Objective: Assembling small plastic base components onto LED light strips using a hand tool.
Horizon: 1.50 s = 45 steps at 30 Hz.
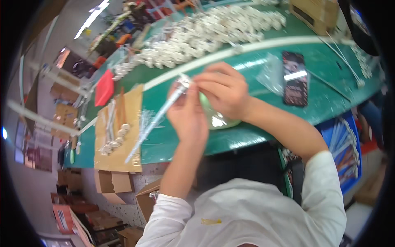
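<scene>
My left hand (187,117) holds a long thin white tube in a clear plastic sleeve (156,119), which slants down to the left over the green table (173,140). My right hand (222,88) pinches the upper end of the same tube at its white cap (183,80). Both hands meet above the table's front edge. A clear glossy plastic bag (218,120) lies under my hands.
A flat cardboard sheet (123,152) at the left carries several white parts and sleeved tubes. A big heap of white parts (205,35) fills the far side. A dark phone (295,78), a clear bag (271,74), a cardboard box (314,14) and a red cloth (104,87) lie around.
</scene>
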Each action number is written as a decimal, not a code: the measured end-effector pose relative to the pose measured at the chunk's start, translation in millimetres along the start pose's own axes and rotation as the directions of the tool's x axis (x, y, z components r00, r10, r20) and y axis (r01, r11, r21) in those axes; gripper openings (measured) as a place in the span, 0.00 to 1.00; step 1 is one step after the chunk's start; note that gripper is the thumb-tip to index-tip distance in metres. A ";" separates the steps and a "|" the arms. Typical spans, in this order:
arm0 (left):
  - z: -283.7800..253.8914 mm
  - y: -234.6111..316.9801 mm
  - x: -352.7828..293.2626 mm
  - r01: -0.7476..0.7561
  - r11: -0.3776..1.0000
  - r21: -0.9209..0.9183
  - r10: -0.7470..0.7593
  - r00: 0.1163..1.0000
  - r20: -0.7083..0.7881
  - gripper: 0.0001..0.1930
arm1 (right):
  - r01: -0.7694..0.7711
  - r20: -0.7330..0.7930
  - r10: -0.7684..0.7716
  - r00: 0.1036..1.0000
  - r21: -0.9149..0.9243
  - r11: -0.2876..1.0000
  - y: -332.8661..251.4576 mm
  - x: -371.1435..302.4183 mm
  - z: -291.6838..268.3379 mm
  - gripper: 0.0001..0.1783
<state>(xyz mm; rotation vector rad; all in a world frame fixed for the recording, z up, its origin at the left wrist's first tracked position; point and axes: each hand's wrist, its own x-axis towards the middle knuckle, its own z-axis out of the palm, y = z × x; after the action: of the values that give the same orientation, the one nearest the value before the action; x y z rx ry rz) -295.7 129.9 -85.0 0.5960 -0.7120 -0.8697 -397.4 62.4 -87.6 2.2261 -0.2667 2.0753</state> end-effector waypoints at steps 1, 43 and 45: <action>-6.1 5.2 1.7 -0.054 0.995 0.080 0.053 0.999 0.012 0.16 | 0.020 -0.002 -0.020 1.000 0.011 1.000 -0.8 2.3 5.9 0.12; -77.6 6.7 350.0 -0.237 -0.447 0.863 -0.603 0.792 -0.095 0.23 | -0.418 0.335 0.432 0.838 -0.116 0.901 38.1 -9.0 4.8 0.06; -117.3 3.2 378.9 -0.405 -0.472 0.783 -0.575 0.815 0.075 0.24 | -0.421 0.353 0.423 0.834 -0.088 0.903 40.3 -9.3 9.0 0.06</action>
<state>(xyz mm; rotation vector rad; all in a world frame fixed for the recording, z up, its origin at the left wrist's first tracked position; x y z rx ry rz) -34.8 -165.3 -38.9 2.3080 -2.2149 -0.1601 -396.7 21.8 -99.8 2.7412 -0.8664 1.7888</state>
